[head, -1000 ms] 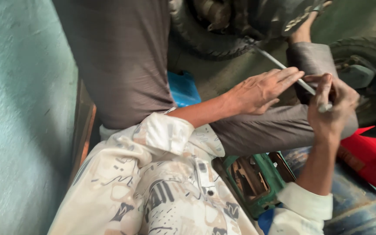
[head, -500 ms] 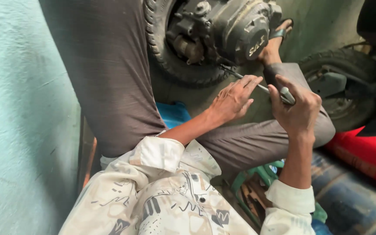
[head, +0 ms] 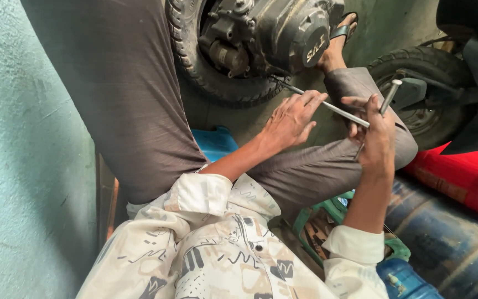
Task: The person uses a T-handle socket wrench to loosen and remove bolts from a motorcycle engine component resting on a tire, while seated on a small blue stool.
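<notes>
The person is sitting low on the concrete floor (head: 233,119), knees wide, facing a scooter's rear tyre (head: 192,52), a knobbly black rubber ring wrapping the engine case (head: 283,33), which is grimy cast metal, rounded and ribbed. A second tyre (head: 416,119) is standing near the right edge of the floor, with a glossy red panel (head: 455,177) and a dull blue drum (head: 449,238) lying below it. A long steel wrench (head: 333,106), thin, smooth and bright, is running from under the engine case back across the raised knee to both hands, with a cross arm sticking up at its near end. The right hand (head: 374,138) is wrapping closed around that junction; the left hand (head: 291,119) is lying loosely curled, fingers (head: 311,99) resting along the shaft and steadying it. To do this well, I judge the shaft should be kept in line with the fastener, the far end seated squarely before any force goes on, the left hand guiding near the middle while the right hand is turning the cross arm smoothly. The far tip is hidden in shadow, so I cannot tell whether it is engaged.
</notes>
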